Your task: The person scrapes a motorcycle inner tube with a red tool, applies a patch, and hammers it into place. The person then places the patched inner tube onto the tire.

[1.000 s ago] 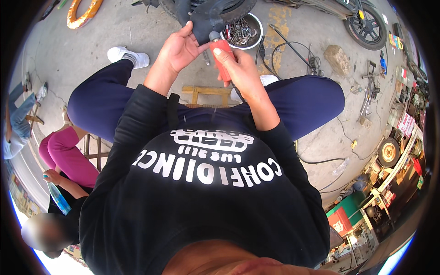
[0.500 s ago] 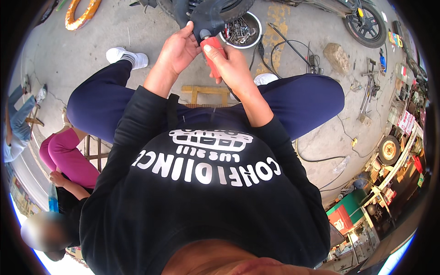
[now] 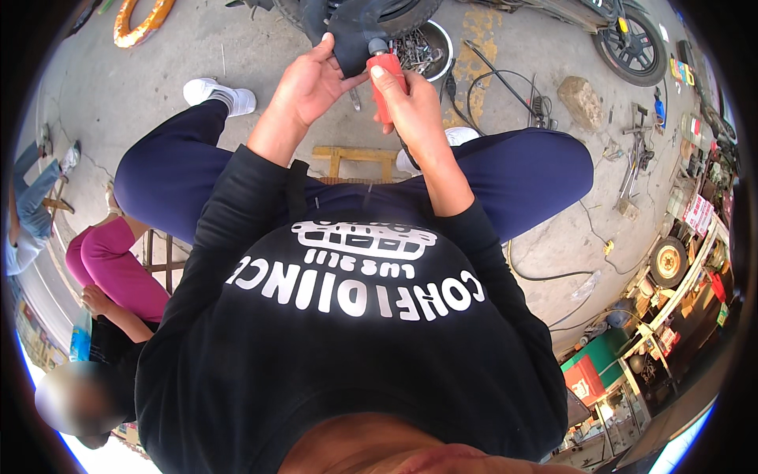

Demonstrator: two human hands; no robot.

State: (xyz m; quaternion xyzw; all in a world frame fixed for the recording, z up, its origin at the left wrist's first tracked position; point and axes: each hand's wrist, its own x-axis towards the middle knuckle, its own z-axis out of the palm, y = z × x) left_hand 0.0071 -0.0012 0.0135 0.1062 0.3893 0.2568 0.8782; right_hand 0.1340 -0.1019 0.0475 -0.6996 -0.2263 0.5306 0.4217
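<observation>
A black rubber inner tube [image 3: 353, 43] hangs down from the tyre at the top of the picture. My left hand [image 3: 306, 85] holds its lower edge, thumb at the side and fingers partly hidden behind the rubber. Wrapped round a red power tool [image 3: 389, 87] with a rounded grey head, my right hand [image 3: 414, 110] keeps it upright just right of the tube. The tool's head is at the tube's right edge; whether it touches the rubber I cannot tell.
Behind the tool stands a metal bowl [image 3: 448, 59] of small tools. A black tyre [image 3: 410, 14], a stone [image 3: 580, 103], cables and hand tools lie on the concrete. A cluttered tool rack [image 3: 671, 296] is at the right. Another person [image 3: 118, 261] sits at the left.
My right hand has moved the red power tool a little to the right, from the tube's lower middle to its right edge. My left hand stays nearly in place.
</observation>
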